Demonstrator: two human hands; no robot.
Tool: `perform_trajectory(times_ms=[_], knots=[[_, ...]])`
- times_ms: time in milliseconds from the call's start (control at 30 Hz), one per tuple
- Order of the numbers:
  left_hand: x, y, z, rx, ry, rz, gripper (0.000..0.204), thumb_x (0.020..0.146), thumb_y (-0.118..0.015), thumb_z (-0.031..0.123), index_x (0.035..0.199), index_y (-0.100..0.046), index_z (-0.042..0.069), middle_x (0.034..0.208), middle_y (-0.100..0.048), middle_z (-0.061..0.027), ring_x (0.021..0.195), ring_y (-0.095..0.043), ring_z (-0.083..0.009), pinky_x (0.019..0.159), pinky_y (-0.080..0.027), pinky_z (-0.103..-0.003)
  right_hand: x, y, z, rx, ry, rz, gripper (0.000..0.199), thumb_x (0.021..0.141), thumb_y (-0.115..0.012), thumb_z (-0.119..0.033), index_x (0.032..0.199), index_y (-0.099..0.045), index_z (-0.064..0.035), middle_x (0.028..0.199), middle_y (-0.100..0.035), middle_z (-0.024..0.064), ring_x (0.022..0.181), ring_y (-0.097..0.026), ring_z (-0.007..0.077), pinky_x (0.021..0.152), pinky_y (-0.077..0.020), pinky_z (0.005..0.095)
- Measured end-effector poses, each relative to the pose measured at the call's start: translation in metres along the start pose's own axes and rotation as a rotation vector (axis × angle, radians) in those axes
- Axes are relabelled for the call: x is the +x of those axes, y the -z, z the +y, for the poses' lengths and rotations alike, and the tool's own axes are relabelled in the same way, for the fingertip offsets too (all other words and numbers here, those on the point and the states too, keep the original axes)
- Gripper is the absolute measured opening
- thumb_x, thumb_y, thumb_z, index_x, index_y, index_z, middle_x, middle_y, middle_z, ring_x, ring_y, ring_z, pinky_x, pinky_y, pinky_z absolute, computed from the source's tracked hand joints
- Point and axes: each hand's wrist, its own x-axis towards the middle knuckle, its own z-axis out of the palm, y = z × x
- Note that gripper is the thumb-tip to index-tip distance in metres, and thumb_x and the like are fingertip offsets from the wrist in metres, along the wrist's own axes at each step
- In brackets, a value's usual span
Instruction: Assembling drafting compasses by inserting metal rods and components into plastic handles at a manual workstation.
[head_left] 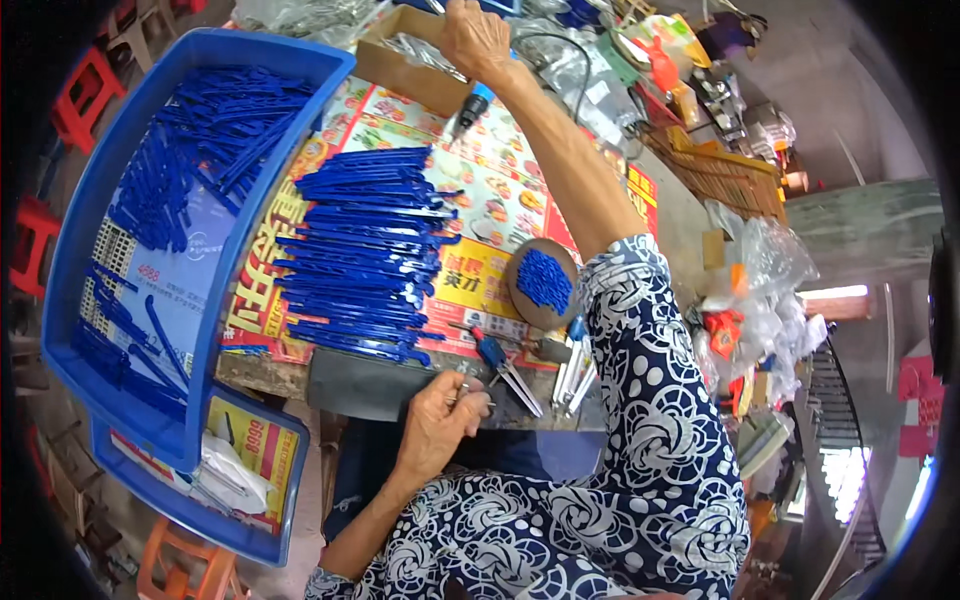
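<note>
My left hand (440, 420) is at the near edge of the table, its fingers curled together around something small and metallic that I cannot make out. Far across the table, my right hand (478, 42) has its fingers closed above an open cardboard box (410, 72) with clear plastic bags inside; what it grips is at the picture's top edge and unclear. Between the hands lies a row of long thin blue plastic strips (365, 255). A round dish (522, 298) holds small blue pieces (543, 280). Metal tools with blue ends (505, 370) lie just right of my left hand.
A large blue tub (225, 330) with more blue strips (235, 120) stands at left, over a smaller blue tray (285, 500) holding papers. A blue-and-black power screwdriver (472, 108) is by my right forearm. Printed sheets (490, 210) cover the table. Plastic bags (560, 70) crowd the far side.
</note>
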Motion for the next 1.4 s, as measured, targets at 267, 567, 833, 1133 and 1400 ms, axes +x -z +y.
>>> perform_trajectory(times_ms=[267,567,833,1133,1400], knots=[[-0.006,0.003,0.006,0.014,-0.092,-0.032,0.011,0.081,-0.054,0.009,0.086,-0.052,-0.001,0.066,-0.057,-0.0051,0.05,-0.046,-0.0048,0.043,-0.034,-0.016,-0.082,0.133,-0.025,0.73,-0.341,-0.263,0.022,0.075,-0.056,-0.021,0.07,-0.053,0.0006,0.053,-0.049,0.0036,0.048,-0.045,0.0101,0.044,-0.0347,0.0252],[-0.009,0.007,-0.003,-0.301,-0.212,-0.097,0.012,0.078,-0.055,0.008,0.085,-0.052,-0.001,0.063,-0.052,-0.0038,0.049,-0.039,-0.0041,0.043,-0.027,-0.016,-0.256,0.263,-0.099,1.468,-1.036,-0.475,0.022,0.079,-0.058,-0.019,0.089,-0.056,0.0004,0.065,-0.055,0.0002,0.044,-0.033,-0.0006,0.04,-0.0215,0.0146],[-0.026,-0.008,-0.017,-0.24,-0.164,-0.096,0.017,0.079,-0.057,0.009,0.089,-0.058,-0.005,0.062,-0.051,-0.0017,0.047,-0.035,-0.0024,0.042,-0.024,-0.016,-0.332,0.279,-0.158,1.698,-1.263,-0.386,0.017,0.08,-0.059,-0.015,0.089,-0.057,0.0002,0.064,-0.055,0.0009,0.043,-0.032,-0.0006,0.038,-0.0197,0.0136],[-0.032,-0.016,-0.029,-0.059,-0.178,-0.063,0.018,0.083,-0.054,0.013,0.092,-0.059,-0.002,0.062,-0.048,0.0029,0.046,-0.033,-0.0014,0.041,-0.024,-0.015,-0.354,0.274,-0.164,1.855,-1.185,-0.461,0.016,0.081,-0.059,-0.016,0.085,-0.055,-0.0011,0.065,-0.054,0.002,0.043,-0.031,-0.0003,0.037,-0.0191,0.0137],[-0.02,-0.009,-0.031,0.017,-0.243,-0.035,0.014,0.082,-0.057,0.014,0.081,-0.059,0.001,0.065,-0.056,-0.0017,0.045,-0.037,-0.002,0.04,-0.023,-0.016,-0.359,0.27,-0.166,2.02,-1.189,-0.394,0.03,0.089,-0.047,-0.02,0.095,-0.054,0.008,0.069,-0.055,0.0087,0.045,-0.032,0.0011,0.037,-0.0235,0.0141]])
